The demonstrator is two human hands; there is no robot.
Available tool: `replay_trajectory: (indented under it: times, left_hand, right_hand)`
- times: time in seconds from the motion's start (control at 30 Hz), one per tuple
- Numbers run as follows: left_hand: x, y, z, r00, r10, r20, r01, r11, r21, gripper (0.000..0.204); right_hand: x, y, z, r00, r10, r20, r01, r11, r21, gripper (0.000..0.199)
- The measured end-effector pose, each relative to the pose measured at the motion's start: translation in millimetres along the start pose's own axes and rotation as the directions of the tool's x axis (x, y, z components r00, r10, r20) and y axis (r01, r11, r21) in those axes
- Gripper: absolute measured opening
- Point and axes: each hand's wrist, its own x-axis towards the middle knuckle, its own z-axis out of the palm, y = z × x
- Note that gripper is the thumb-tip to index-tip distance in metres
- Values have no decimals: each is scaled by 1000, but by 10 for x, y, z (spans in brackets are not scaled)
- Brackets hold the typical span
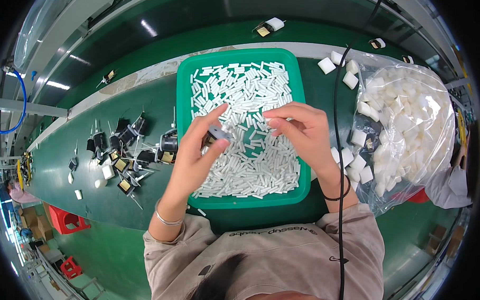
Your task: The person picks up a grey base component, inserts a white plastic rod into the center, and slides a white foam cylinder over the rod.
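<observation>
A green plastic tray (181, 103) on the bench holds a great many short white tubes (249, 174). Over its left half, my left hand (197, 143) is closed around a small black-and-grey component (217, 133), held between thumb and fingers. That part is partly hidden by the hand. My right hand (301, 128) hovers above the right half of the tray, its thumb and fingers brought together in a pinch. Whatever sits at those fingertips is too small to tell from the white tubes below.
Several black components with wires (126, 146) lie left of the tray. At right, a clear plastic bag (410, 124) is full of white foam-like blocks, with loose white blocks (351, 80) beside it. A black cable (336, 100) hangs down at right. More components (269, 27) sit on the strip behind.
</observation>
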Motion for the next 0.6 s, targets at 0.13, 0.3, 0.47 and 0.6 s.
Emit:
replay_trajectory:
  times: [0.13,0.3,0.47,0.6]
  left_hand:
    - [-37,-1,127,951,159,-266,-142,986,84,44]
    - [-56,-13,107,940,235,-249,-198,966,164,41]
    - [-84,-16,88,922,252,-292,-217,965,149,41]
    - [-105,-32,90,936,244,-252,-209,965,160,45]
  right_hand:
    - [-48,-59,9,997,70,-30,-65,988,140,15]
    - [-58,-72,14,990,142,1,-137,952,275,16]
    - [-56,-71,19,989,148,10,-144,939,313,16]
    - [-66,-79,30,992,128,19,-128,953,275,16]
